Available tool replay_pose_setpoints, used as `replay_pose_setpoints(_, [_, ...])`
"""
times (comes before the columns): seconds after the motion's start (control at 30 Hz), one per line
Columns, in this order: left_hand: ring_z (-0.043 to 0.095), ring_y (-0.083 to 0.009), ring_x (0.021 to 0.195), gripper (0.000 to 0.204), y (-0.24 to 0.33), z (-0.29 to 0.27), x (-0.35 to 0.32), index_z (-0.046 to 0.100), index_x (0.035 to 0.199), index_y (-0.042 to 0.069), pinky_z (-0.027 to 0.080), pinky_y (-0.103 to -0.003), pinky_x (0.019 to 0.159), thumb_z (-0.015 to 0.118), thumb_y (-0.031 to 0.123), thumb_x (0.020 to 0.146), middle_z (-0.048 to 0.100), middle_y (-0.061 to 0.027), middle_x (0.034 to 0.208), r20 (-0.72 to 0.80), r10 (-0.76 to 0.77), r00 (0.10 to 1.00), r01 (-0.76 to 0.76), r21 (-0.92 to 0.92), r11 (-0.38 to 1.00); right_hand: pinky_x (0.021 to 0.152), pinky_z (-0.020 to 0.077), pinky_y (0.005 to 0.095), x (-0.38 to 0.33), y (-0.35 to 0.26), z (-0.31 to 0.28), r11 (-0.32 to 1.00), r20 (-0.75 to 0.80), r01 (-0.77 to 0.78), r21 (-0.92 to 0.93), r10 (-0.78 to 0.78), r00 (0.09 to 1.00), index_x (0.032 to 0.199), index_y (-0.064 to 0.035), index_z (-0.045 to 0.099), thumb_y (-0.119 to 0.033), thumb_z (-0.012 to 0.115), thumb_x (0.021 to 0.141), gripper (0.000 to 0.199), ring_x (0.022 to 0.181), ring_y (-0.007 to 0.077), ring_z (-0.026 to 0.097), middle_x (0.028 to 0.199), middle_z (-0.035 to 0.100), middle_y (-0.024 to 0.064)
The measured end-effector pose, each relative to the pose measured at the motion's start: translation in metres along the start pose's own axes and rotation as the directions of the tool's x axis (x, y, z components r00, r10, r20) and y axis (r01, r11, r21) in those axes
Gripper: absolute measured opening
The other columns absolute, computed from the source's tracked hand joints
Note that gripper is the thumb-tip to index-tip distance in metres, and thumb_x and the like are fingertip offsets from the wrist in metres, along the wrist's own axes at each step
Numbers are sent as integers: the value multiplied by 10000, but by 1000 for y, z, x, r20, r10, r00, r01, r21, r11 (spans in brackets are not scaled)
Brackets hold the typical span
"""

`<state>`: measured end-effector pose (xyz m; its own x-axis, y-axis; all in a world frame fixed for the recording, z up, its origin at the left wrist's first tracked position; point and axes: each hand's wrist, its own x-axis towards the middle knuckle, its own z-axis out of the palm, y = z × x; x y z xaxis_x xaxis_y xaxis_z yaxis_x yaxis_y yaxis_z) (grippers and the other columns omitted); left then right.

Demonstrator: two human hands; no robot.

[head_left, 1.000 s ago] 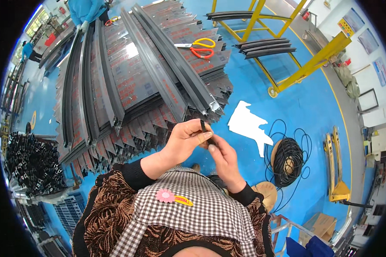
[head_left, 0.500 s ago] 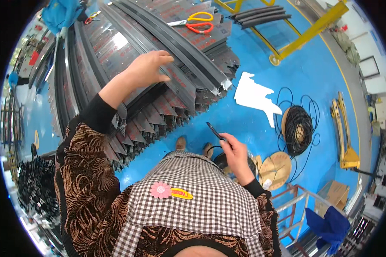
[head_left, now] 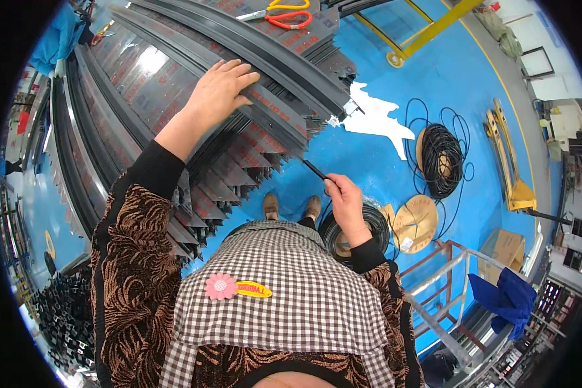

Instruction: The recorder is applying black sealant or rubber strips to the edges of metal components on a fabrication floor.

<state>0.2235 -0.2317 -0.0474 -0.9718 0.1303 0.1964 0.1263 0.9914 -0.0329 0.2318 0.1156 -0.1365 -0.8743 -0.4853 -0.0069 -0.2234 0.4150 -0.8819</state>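
Note:
My left hand (head_left: 221,90) lies on a dark grey metal profile (head_left: 275,111) with red printing, fingers stretched over it and thumb apart. This profile is on top of a stack of similar long profiles whose mitred ends point toward me. In my right hand (head_left: 346,202), the fingers are closed around a thin black strip (head_left: 314,169), stiff and straight where it sticks out. Its tip is close to the end of the profile. A thin black strand curves below the hand toward a black coil (head_left: 330,227) by my feet, partly hidden by my arm.
Scissors (head_left: 288,19) with red and yellow handles lie on the stack. On the blue floor are a white cut sheet (head_left: 376,123), a black coil on a reel (head_left: 443,161), and a round board (head_left: 415,223). A yellow pallet jack (head_left: 516,181) and a metal frame (head_left: 433,304) stand at right.
My left hand has lowered onto the profile, its fingers now flatter. My right hand has raised the black strip up and left, to the profile's end. The view has shifted slightly.

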Motion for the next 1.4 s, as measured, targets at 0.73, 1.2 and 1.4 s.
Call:
replay_pose_setpoints(0.73, [501, -206, 1114, 495, 5, -3, 1, 581, 1152, 138, 371, -382, 1036, 739, 245, 695, 553, 6, 1084, -26, -30, 999, 32, 53, 998, 599, 448, 331, 28, -48, 8, 885, 86, 217, -412, -199, 976, 959, -79, 652, -151, 623, 844, 139, 644, 250, 558, 783, 588, 56])
replay_pose_setpoints(1.2, [494, -214, 1140, 491, 9, -5, 3, 591, 1156, 136, 354, -406, 1062, 739, 245, 700, 556, 0, 1101, 31, -65, 997, 65, 16, 998, 606, 427, 299, 38, -19, 16, 998, 114, 66, 16, -67, 991, 910, -17, 682, -120, 607, 869, 134, 637, 203, 516, 763, 581, 61])
replay_pose_setpoints(1.4, [493, -220, 1141, 479, 8, -3, 2, 599, 1151, 141, 356, -413, 1058, 738, 239, 703, 558, -3, 1097, 25, -64, 998, 64, -12, 998, 660, 407, 242, 18, 4, -21, 982, 289, -128, 138, 84, 954, 904, 14, 681, -124, 583, 903, 169, 686, 139, 502, 772, 582, 29])
